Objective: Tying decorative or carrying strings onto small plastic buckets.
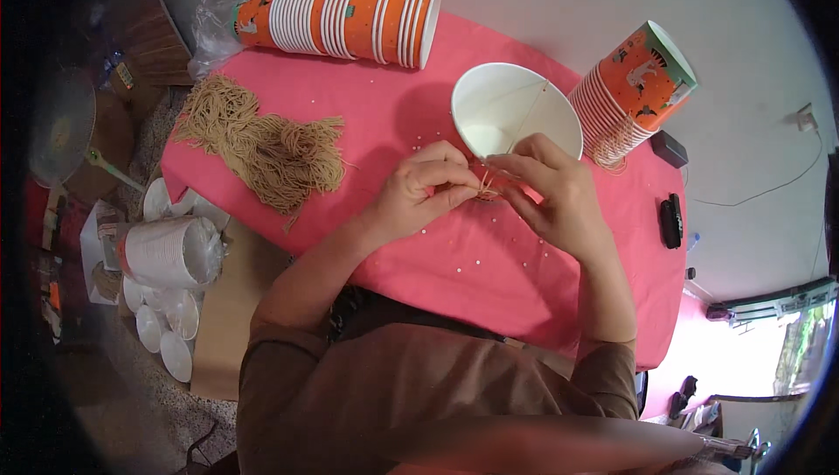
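My left hand [426,187] and my right hand [546,188] meet at the middle of the pink-covered table [454,256]. Both pinch a thin tan string [487,182] between their fingertips. The string runs up across the mouth of a white paper cup [511,108] that lies just beyond my fingers, its open inside facing me. A bundle of tan strings [262,143] lies on the cloth to the left of my left hand.
A lying stack of orange and white paper cups [350,16] is at the table's far edge, another stack [629,90] at the right. Two small black objects [670,217] sit near the right edge. White cups and lids [170,256] crowd the floor at left.
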`<state>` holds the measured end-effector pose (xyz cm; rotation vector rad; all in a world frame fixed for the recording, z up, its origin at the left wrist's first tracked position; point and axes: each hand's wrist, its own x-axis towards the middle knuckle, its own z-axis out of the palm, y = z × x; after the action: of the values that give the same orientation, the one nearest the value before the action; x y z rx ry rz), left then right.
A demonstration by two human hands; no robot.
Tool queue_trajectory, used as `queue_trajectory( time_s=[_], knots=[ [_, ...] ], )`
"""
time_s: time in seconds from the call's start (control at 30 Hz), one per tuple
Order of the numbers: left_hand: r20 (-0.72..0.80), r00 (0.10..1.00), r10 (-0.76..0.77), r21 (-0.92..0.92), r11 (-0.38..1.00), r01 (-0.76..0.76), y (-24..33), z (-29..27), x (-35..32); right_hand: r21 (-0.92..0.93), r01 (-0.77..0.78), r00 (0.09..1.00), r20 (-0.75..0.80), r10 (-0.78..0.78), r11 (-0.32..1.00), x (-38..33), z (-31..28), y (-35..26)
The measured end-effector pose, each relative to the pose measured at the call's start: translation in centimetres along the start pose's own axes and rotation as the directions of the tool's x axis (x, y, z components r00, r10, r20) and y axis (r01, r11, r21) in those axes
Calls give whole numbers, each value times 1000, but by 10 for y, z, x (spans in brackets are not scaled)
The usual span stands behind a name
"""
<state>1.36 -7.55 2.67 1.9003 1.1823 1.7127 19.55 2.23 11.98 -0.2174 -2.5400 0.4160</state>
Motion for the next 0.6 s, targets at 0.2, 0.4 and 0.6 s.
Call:
queue_trajectory(
  time_s=[0.2, 0.4, 0.6],
  knots=[
    [-278, 960, -18, 38, 999, 30, 9, 4, 0, -187, 141, 988, -43, -151, 972, -3, 10, 13],
    [-248, 913, -325, -176, 941, 288, 12, 19, -27, -278, 223, 960, -106, -260, 934, -6, 14, 13],
    [64, 751, -657, -736, 478, 480, 21, 37, -9, -370, 262, 941, -109, -322, 891, -8, 18, 11]
  ],
)
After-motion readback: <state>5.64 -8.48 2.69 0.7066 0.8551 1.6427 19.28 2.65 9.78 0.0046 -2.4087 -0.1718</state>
